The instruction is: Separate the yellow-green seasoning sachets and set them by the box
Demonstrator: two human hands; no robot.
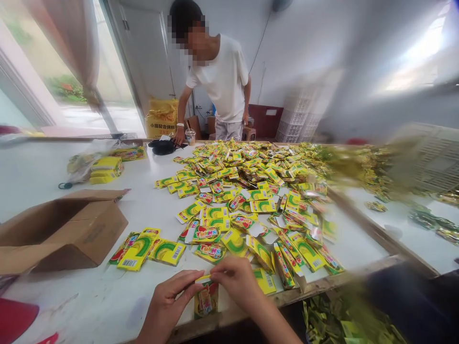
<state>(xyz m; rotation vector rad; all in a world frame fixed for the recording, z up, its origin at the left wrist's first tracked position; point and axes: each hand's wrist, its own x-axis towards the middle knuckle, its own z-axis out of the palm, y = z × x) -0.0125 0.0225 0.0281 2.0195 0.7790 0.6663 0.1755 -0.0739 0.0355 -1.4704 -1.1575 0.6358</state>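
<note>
My left hand (168, 301) and my right hand (233, 282) meet at the table's near edge. Between their fingers they pinch the top of a yellow printed packet (206, 297), which hangs down with a red and yellow picture on its face. Just beyond my right hand lies a loose yellow packet (264, 281). A large heap of similar yellow packets (244, 191) spreads over the white table (82, 296), some with white card backing showing.
An open cardboard box (86, 224) stands at the left. A person in a white T-shirt (222, 81) leans at the far side. Stacked white plastic crates (294, 119) stand behind. A blurred second table (394, 200) lies right, and packets (340, 320) are heaped below the near edge.
</note>
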